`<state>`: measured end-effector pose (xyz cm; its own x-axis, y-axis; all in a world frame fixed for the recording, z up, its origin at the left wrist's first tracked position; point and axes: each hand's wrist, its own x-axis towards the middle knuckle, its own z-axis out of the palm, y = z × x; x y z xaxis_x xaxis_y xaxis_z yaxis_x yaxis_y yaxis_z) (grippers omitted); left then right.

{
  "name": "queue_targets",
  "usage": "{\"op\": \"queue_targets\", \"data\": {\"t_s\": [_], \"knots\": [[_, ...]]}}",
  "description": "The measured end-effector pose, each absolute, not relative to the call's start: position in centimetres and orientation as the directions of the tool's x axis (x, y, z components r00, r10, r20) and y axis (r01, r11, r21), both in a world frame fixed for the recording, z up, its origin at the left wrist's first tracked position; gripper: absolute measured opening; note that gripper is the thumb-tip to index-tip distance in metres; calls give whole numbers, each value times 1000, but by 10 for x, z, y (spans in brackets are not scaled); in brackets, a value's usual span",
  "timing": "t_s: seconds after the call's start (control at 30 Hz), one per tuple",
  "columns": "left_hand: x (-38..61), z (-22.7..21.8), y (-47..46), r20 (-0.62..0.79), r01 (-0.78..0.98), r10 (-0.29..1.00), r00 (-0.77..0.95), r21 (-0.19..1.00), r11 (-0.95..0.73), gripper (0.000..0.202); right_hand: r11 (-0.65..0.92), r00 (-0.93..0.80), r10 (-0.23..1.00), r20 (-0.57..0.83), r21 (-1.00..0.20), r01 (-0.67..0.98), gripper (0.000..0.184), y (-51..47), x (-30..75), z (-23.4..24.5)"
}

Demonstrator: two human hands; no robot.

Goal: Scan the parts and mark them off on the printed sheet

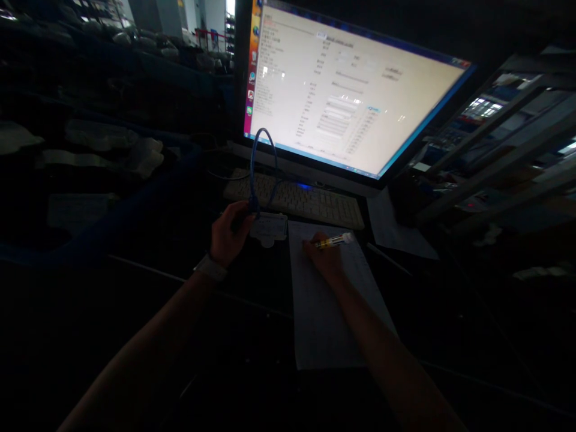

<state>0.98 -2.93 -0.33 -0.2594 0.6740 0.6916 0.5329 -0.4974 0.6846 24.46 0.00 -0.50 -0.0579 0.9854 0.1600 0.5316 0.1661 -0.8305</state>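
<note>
My right hand (323, 255) is closed around a yellow and white pen (333, 240), its tip resting near the top of a ruled paper sheet (321, 318) on the dark desk. My left hand (229, 234) is closed on the plug end of a blue cable (263, 162), which loops up in front of the monitor. Just right of that hand lies a small white device (269, 228), with the cable meeting it. A pale band circles my left wrist.
A large lit monitor (342, 90) stands behind a white keyboard (310, 204). Loose paper (396, 231) lies to the right. A metal rack (504, 144) rises at the right, and dim piles of pale items (103, 147) sit at the left.
</note>
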Motion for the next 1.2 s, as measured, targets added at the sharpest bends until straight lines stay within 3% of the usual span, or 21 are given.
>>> {"op": "queue_targets", "data": {"t_s": [1.2], "knots": [[11, -3, -31, 684, 515, 681, -263, 696, -500, 21, 183, -72, 982, 173, -799, 573, 25, -2, 242, -2]]}}
